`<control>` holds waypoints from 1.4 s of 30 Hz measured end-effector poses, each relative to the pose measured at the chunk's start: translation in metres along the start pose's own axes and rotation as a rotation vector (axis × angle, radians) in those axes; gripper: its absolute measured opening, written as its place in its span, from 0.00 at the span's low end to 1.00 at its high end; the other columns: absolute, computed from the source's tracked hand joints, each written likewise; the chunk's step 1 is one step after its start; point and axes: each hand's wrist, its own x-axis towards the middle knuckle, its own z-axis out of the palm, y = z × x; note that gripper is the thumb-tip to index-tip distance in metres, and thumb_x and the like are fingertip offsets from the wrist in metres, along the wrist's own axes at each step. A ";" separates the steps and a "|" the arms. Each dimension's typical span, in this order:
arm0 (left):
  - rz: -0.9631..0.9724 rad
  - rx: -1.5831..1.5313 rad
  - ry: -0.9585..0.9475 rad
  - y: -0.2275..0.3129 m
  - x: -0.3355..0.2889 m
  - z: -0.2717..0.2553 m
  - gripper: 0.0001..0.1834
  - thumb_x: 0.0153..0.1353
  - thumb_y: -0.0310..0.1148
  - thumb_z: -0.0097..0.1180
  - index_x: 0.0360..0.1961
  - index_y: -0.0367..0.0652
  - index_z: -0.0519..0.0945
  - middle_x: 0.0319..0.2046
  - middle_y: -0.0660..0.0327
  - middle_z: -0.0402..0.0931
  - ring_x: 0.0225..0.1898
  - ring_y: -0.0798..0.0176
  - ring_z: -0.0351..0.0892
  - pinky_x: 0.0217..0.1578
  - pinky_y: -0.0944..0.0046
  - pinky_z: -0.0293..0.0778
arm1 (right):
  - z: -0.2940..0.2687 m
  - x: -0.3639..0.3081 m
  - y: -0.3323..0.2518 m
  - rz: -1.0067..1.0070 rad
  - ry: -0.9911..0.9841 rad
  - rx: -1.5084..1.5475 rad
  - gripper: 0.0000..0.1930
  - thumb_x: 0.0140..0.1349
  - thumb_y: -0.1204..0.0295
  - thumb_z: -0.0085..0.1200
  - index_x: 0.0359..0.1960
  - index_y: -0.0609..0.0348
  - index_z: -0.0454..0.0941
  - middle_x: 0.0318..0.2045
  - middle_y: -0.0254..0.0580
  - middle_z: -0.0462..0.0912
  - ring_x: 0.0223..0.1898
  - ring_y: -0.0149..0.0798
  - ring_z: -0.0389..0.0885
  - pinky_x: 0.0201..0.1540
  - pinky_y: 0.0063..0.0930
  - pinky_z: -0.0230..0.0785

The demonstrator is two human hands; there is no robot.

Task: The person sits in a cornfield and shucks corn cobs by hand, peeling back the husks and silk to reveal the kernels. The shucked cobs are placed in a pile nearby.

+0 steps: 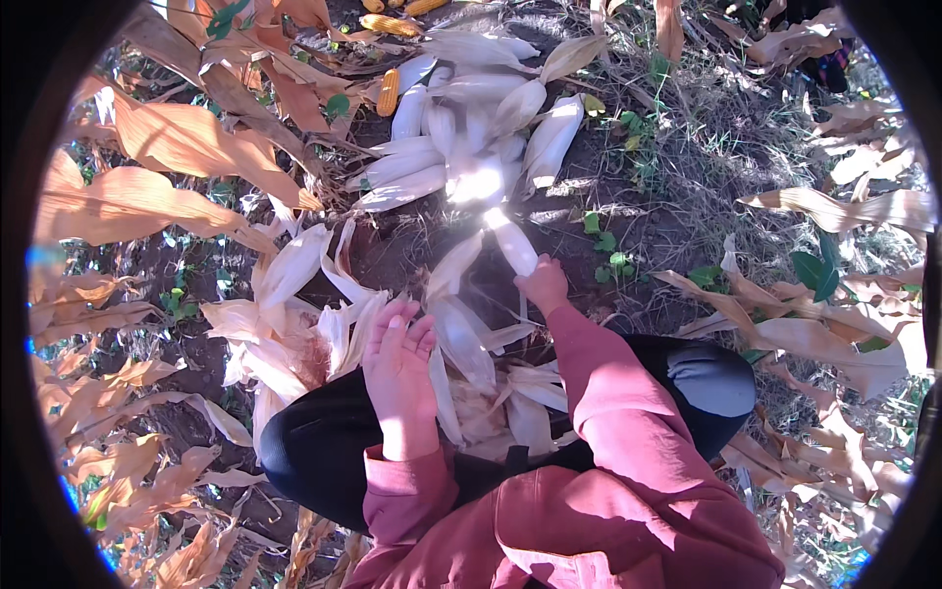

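Note:
My right hand (543,285) is closed round the near end of a pale, husk-covered corn ear (512,241). The ear points away from me, its far end by a sunlit pile of unpeeled corn ears (491,103). Palm up with fingers loosely curled and apart, my left hand (402,368) holds nothing. It hovers over my left leg, beside stripped dry husks (463,339). More loose husks (294,334) lie to its left. Glare washes out the near part of the pile.
Peeled yellow corn cobs (390,90) lie on the soil beyond the pile, at the far left. Dry corn leaves (177,137) crowd the left side, and more (834,344) lie at the right. Grass and small green weeds (613,257) grow right of the pile. My bent knees (711,378) frame the near area.

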 end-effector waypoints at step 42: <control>0.551 0.928 -0.546 -0.076 -0.019 0.010 0.19 0.66 0.42 0.41 0.34 0.33 0.73 0.21 0.68 0.67 0.26 0.74 0.65 0.28 0.73 0.63 | -0.042 -0.140 -0.063 -0.039 -0.902 2.117 0.21 0.63 0.51 0.41 0.45 0.55 0.70 0.38 0.39 0.77 0.38 0.36 0.77 0.41 0.32 0.71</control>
